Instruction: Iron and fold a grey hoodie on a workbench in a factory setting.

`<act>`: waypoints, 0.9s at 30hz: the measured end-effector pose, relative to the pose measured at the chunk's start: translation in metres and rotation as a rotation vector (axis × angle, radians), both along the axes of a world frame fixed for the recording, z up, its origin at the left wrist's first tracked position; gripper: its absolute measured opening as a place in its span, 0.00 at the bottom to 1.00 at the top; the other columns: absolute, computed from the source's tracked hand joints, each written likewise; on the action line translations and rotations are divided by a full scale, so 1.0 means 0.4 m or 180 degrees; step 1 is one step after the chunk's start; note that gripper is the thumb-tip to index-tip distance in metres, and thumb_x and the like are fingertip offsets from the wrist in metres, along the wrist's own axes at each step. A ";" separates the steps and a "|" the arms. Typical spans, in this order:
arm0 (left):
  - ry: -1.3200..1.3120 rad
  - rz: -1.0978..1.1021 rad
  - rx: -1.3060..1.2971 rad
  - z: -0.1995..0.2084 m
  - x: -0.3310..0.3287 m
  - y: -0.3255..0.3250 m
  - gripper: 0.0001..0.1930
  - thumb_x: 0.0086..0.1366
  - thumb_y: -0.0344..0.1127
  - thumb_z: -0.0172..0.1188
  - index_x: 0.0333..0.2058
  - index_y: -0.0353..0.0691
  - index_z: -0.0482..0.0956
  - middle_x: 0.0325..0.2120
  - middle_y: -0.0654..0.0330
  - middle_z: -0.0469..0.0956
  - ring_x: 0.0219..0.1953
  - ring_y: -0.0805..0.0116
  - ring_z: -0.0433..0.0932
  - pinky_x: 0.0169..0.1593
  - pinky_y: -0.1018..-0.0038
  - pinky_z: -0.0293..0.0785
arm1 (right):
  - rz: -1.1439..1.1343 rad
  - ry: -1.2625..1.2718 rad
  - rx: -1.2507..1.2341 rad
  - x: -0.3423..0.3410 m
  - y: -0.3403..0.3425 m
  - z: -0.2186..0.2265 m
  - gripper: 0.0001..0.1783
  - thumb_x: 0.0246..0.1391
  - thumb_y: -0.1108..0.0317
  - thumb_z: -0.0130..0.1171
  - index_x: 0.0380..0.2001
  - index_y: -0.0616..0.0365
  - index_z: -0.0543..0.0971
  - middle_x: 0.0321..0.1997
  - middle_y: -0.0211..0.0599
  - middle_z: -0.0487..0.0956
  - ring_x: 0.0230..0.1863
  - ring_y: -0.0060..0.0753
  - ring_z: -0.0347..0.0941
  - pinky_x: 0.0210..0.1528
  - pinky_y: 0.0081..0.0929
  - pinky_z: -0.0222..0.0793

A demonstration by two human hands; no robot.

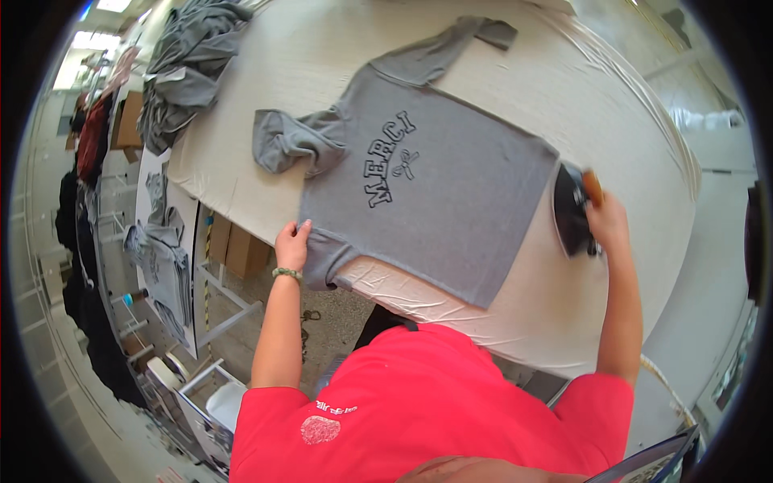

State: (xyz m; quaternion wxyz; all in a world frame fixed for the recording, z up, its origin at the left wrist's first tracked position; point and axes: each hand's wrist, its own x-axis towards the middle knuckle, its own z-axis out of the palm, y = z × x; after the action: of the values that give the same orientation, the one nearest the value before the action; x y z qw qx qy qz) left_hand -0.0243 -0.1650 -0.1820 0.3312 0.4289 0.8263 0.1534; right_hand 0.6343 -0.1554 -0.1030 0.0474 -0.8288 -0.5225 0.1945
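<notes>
A grey sweatshirt [451,185] lies spread on a cloth-covered table [620,105], dark lettering and a small bow design on its chest. At its near left shoulder, my left hand [292,244] pinches the fabric between thumb and fingers. One sleeve is bunched at the far left, another stretches toward the far side, and cloth hangs over the near edge below my left hand. My right hand [608,221] grips the brown handle of a dark iron [570,213], which stands on the table cover just right of the sweatshirt's hem, apart from the fabric.
A heap of grey garments [189,72] sits at the table's far left. Left of the table, folded grey garments [165,262] are stacked on a lower white surface. Cardboard boxes [241,249] stand beneath the table, and dark clothes [93,306] hang farther left.
</notes>
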 end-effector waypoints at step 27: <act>-0.0508 0.0370 0.0695 -0.006 0.062 -0.064 0.26 0.65 0.55 0.67 0.30 0.32 0.79 0.26 0.42 0.79 0.30 0.49 0.78 0.38 0.57 0.74 | -0.0123 -0.0760 0.0379 0.003 -0.197 0.002 0.41 0.58 0.67 0.66 0.73 0.53 0.65 0.71 0.46 0.72 0.67 0.49 0.72 0.69 0.40 0.66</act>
State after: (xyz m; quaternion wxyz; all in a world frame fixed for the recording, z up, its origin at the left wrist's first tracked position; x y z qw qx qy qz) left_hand 0.0007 -0.1906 -0.1845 0.3378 0.4002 0.7992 0.2950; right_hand 0.6356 -0.2342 -0.1023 0.0377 -0.8517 -0.5190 0.0621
